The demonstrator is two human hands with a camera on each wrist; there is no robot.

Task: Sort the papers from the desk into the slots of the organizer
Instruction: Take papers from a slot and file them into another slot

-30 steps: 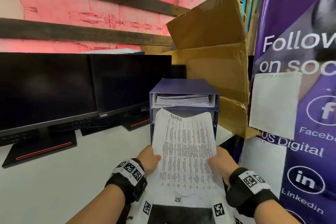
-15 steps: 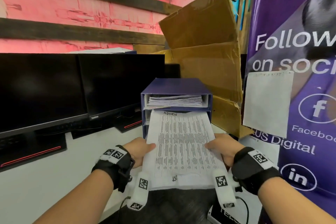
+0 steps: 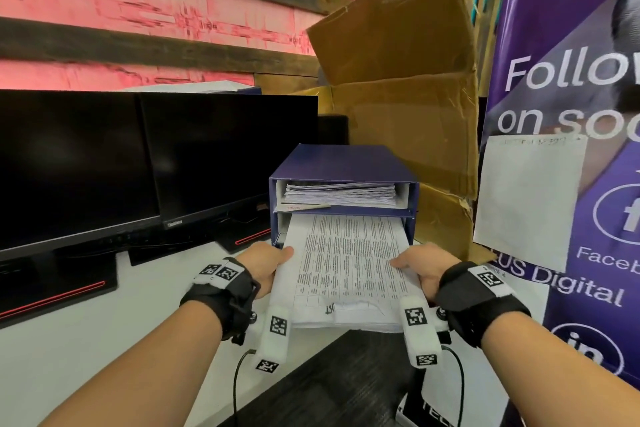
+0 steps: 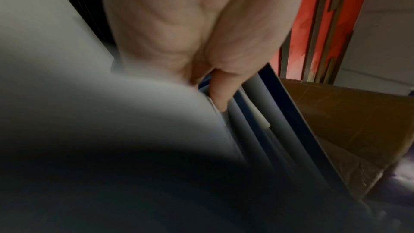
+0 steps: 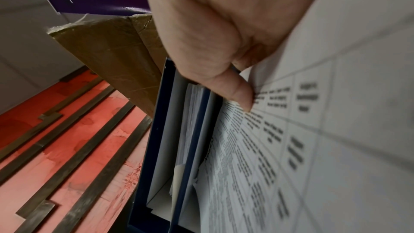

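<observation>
A thick stack of printed papers (image 3: 346, 263) reaches with its far end into the lower slot of the blue organizer (image 3: 343, 163) on the white desk. My left hand (image 3: 268, 265) grips the stack's left edge, thumb on top. My right hand (image 3: 420, 269) grips the right edge, with the thumb (image 5: 237, 93) pressed on the printed top sheet (image 5: 313, 130). The upper slot holds another pile of papers (image 3: 341, 192). In the left wrist view my thumb (image 4: 220, 91) lies by the stack's edge (image 4: 134, 112) at the organizer's blue walls (image 4: 289, 112).
Two dark monitors (image 3: 138, 163) stand on the desk (image 3: 86, 340) to the left. A torn cardboard box (image 3: 405, 97) rises behind and to the right of the organizer. A purple banner (image 3: 571, 114) with a white sheet (image 3: 526, 198) taped on closes off the right.
Both hands have pushed the stack forward; its far end, earlier just in front of the lower slot, now lies inside it. The view has drawn closer to the organizer.
</observation>
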